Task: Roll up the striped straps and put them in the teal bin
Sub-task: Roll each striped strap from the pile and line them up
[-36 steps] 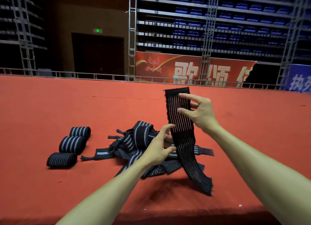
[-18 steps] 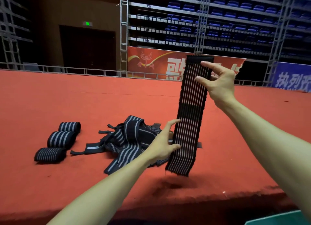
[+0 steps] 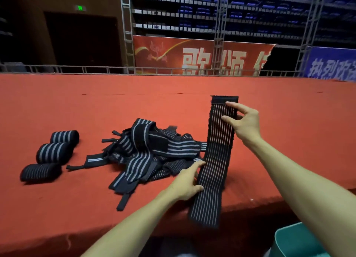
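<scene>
Red cloth covers the tabletop [image 3: 77, 102], where a pile [image 3: 154, 152] of loose striped straps lies. Just right of the pile, one strap [image 3: 217, 160] is held upright and stretched flat. The right hand [image 3: 244, 124] pinches its upper part between thumb and fingers [image 3: 236, 106], and the left hand [image 3: 187, 183] grips its lower edge on the pile's side. Three rolled straps [image 3: 54, 152] lie in a row well left of the pile. The teal bin [image 3: 294, 241] stands right of the pile, below the tabletop's near edge.
</scene>
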`<move>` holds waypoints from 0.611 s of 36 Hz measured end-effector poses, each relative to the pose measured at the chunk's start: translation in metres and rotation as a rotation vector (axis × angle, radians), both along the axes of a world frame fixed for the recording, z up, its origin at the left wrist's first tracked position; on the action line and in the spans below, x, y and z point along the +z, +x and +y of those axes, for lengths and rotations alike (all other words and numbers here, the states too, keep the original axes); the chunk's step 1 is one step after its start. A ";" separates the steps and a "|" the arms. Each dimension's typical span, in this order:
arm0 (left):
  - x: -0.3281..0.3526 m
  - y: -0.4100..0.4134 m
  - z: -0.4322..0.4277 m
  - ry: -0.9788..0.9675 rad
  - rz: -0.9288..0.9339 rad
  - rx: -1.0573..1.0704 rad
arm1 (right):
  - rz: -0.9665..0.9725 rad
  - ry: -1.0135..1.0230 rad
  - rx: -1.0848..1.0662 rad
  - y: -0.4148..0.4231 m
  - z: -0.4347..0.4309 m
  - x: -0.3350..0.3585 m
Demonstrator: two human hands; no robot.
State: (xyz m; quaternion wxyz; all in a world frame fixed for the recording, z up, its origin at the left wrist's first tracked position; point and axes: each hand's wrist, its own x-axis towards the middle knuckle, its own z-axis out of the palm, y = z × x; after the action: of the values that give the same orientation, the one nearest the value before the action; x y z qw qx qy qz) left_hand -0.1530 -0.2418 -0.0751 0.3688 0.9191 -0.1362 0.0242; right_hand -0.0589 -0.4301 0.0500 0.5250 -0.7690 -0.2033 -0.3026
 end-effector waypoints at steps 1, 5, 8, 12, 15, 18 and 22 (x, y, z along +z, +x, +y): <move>-0.001 0.001 0.001 0.014 -0.008 0.005 | 0.011 -0.001 0.000 0.001 0.000 -0.005; -0.002 0.007 0.013 0.106 -0.085 0.041 | 0.049 -0.009 0.004 0.002 0.001 -0.018; -0.002 0.014 0.031 0.090 -0.140 0.254 | 0.050 -0.024 0.000 0.003 0.001 -0.025; -0.008 0.016 0.054 0.175 -0.060 0.411 | 0.052 -0.043 0.007 0.006 0.002 -0.034; -0.012 0.015 0.062 0.195 0.018 0.394 | 0.065 -0.053 0.017 0.008 0.004 -0.040; -0.012 0.016 0.063 0.196 0.016 0.392 | 0.073 -0.043 0.030 0.006 0.005 -0.043; -0.008 0.019 0.068 0.205 0.013 0.367 | 0.083 -0.047 0.044 0.005 0.005 -0.048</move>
State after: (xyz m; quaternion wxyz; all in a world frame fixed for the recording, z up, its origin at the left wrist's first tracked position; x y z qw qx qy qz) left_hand -0.1341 -0.1742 -0.0830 0.2639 0.9613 0.0341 0.0709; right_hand -0.0542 -0.4252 0.0024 0.5212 -0.7884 -0.2052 -0.2542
